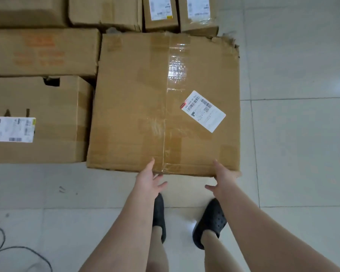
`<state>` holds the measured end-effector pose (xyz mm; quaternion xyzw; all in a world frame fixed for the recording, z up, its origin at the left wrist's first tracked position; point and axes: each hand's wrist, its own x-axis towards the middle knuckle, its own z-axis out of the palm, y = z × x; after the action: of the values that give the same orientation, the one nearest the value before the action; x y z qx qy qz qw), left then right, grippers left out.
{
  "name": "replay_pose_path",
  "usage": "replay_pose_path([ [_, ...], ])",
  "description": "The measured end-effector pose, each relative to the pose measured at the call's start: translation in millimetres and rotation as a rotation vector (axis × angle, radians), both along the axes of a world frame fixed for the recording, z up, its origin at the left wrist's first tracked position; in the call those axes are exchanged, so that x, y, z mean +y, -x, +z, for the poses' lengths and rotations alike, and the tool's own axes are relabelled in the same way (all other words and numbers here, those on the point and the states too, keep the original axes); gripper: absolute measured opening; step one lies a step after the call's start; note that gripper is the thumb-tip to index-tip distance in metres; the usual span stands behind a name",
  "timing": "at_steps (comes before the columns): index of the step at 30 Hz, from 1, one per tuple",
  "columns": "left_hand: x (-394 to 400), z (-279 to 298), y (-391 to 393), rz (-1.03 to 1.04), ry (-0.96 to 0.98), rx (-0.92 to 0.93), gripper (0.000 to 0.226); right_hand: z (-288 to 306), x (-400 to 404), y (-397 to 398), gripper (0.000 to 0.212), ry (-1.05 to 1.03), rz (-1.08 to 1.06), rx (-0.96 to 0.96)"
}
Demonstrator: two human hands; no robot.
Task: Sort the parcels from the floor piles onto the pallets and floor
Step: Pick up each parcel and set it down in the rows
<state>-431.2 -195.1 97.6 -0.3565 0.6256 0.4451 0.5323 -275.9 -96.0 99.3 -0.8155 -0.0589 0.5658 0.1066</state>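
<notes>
Reaching down to the near edge of the large parcel, both hands at once. Left hand at the near edge just left of the taped seam, thumb on the top face, fingers spread wide and pointing down the near side; touching, not yet clamped. Right hand at the near right corner, thumb likewise on top, fingers loosely spread down the near face; holding nothing firmly as far as can be judged. Large parcel on the tiled floor, flat, white shipping label skewed on its right half, far right corner torn and crumpled. Pressed close on the left against two stacked-looking cartons: labelled box near left, box with orange print farther left. More small parcels just beyond the far edge. Black clogs planted just near of the parcel; a dark cable at the near left floor.

Step in hand, by judgement: either seating or taking a grip on this parcel in the floor group; no pallet in view. Next move likely calls for fingers sliding under the near edge, or a firm push from both palms to square it against the neighbours. Worth minding: weak torn corner, glossy tape offering a slippery hold, feet close under the near edge.
</notes>
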Motion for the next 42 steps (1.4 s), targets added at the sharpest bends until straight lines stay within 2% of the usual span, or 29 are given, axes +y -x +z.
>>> replay_pose_path([
  [2, 10.0, -9.8, -0.4, 0.036, -0.001, 0.036, 0.057, -3.7, 5.5, 4.5, 0.096, -0.035, 0.039, -0.016],
  [6, 12.3, -17.0, -4.4, 0.119, 0.001, 0.088, 0.054, -3.6, 1.7, 0.3, 0.082, -0.140, 0.019, 0.029],
  [10, -16.9, -22.2, -18.4, 0.363, -0.087, 0.175, 0.063, -22.5, -27.1, -14.1, 0.063, -0.159, -0.365, 0.247],
  [13, -35.4, -47.3, -19.4, 0.424, -0.101, 0.096, 0.062, -54.2, -47.3, -6.9, 0.059, -0.067, -0.555, 0.439],
  [17, -34.8, -81.9, 7.4, 0.442, -0.196, 0.089, 0.064, -80.7, -51.8, 35.0, 0.066, -0.039, -0.683, 0.612],
  [20, -27.9, -90.8, 31.4, 0.467, -0.324, 0.115, 0.065, -88.7, -50.7, 67.1, 0.052, -0.130, -0.703, 0.756],
  [23, -31.1, -94.1, 42.7, 0.419, -0.312, 0.105, 0.065, -92.3, -51.1, 82.3, 0.045, -0.172, -0.768, 0.790],
  [26, -38.6, -86.0, 45.7, 0.344, -0.253, 0.124, 0.062, -86.0, -54.1, 83.1, 0.042, -0.132, -0.684, 0.736],
  [29, -43.9, -54.0, 27.3, 0.206, -0.150, 0.196, 0.059, -63.7, -67.1, 68.1, 0.055, -0.078, -0.609, 0.555],
  [33, -34.1, -3.0, -19.8, 0.019, -0.147, 0.159, 0.056, -14.4, -58.7, 27.7, 0.061, -0.144, -0.540, 0.266],
  [37, -0.3, 16.8, -57.9, -0.078, -0.140, 0.191, 0.067, 9.9, -24.0, -5.5, 0.048, -0.316, -0.039, -0.030],
  [39, 16.4, 18.2, -72.2, -0.105, -0.119, 0.206, 0.072, 10.7, -12.0, -14.5, 0.048, -0.268, 0.147, -0.058],
  [42, 35.8, 16.3, -83.1, -0.109, -0.030, 0.238, 0.070, 16.3, -2.6, -28.2, 0.062, -0.158, 0.367, 0.003],
])
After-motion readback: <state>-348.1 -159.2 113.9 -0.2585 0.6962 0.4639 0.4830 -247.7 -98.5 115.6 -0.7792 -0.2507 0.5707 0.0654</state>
